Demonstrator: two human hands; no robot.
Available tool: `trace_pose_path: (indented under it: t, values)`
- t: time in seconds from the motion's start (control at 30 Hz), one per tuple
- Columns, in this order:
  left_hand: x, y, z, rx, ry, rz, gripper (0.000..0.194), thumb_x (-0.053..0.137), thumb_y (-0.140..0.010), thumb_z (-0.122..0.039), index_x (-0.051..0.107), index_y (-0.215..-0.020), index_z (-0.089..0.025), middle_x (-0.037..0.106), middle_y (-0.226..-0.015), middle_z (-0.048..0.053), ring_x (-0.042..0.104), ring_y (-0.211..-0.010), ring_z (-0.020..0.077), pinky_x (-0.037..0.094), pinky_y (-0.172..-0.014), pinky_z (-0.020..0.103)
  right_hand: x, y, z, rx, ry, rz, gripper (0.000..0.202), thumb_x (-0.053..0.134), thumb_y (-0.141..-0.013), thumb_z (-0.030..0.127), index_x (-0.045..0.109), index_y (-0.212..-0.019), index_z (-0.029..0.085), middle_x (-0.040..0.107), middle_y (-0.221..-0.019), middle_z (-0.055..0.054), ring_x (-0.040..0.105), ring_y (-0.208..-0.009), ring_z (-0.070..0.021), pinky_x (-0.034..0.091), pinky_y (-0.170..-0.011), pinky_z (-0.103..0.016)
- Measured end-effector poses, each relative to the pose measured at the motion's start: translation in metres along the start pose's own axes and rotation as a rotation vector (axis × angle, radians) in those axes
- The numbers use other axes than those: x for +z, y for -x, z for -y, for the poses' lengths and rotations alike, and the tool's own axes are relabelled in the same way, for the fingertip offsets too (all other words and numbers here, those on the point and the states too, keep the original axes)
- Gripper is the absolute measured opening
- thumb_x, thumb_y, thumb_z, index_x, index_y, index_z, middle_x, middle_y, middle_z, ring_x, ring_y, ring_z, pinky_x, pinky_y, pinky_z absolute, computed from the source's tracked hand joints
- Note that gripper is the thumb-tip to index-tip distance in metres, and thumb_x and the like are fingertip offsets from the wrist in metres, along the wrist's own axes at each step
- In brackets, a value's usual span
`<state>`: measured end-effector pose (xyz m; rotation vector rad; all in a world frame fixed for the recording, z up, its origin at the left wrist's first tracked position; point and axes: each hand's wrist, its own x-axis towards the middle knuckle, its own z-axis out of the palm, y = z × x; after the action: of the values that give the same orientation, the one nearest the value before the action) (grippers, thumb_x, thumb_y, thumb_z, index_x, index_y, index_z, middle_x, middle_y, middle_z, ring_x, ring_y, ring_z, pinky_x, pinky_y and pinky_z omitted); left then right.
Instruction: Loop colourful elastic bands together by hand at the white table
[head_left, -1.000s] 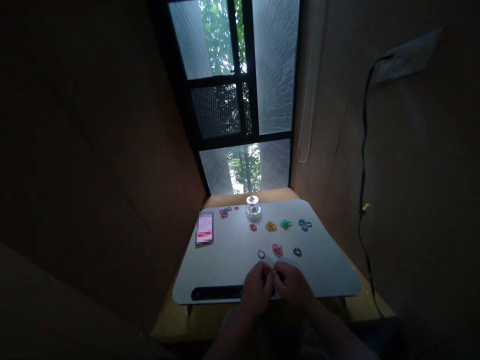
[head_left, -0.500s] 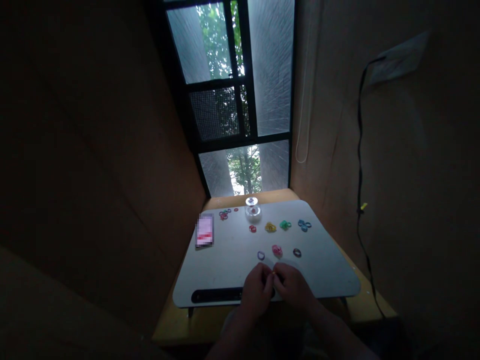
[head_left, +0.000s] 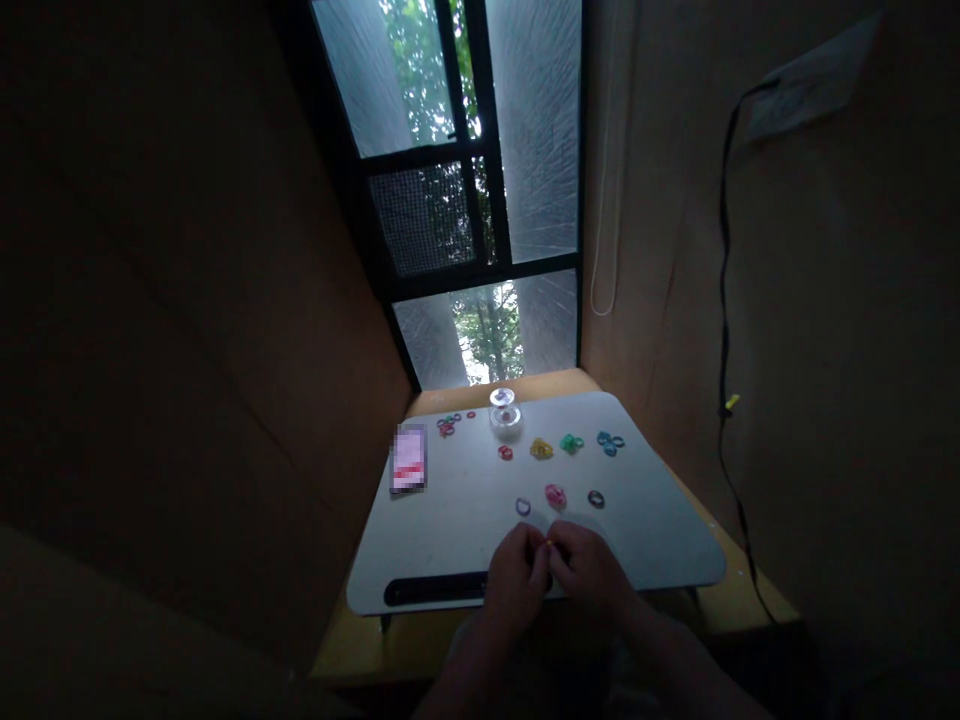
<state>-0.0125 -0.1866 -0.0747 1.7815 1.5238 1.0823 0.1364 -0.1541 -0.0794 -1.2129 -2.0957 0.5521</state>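
My left hand (head_left: 517,572) and my right hand (head_left: 587,568) meet over the front of a white folding table (head_left: 435,530), fingertips pinched together around a tiny yellowish thing too small to name. Just beyond them lie a purple ring (head_left: 523,507), a pink bunch of bands (head_left: 555,496) and a dark ring (head_left: 595,498). Farther back sit red bands (head_left: 505,453), a yellow bunch (head_left: 541,448), a green bunch (head_left: 571,443) and a blue bunch (head_left: 610,443).
A clear round container (head_left: 505,418) stands at the table's back, with mixed bands (head_left: 448,426) left of it. A blurred flat item (head_left: 409,458) lies at the left edge. A black slot (head_left: 435,589) runs along the front. A cable (head_left: 724,300) hangs on the right wall.
The view has shifted slightly. Both hands remain pinched together in nearly the same place, and the things on the table have not moved.
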Motion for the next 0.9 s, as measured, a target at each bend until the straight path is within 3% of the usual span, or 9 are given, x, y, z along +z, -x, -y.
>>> trace_pose_path:
  t: [0.9]
  values:
    - [0.0001,-0.0021,-0.0007,-0.016,-0.005,-0.001,0.010,0.049,-0.091,-0.023,0.054,-0.083,-0.020,0.057,-0.075,0.000,0.053,-0.071,0.0159,0.037,-0.066,0.027,-0.0014,-0.0011,0.0016,0.004,-0.016,-0.005,0.015,0.048,-0.083,0.021,0.049,-0.068,0.020,0.054,-0.065,0.001,0.049,-0.062,-0.0141,0.028,-0.059,-0.026]
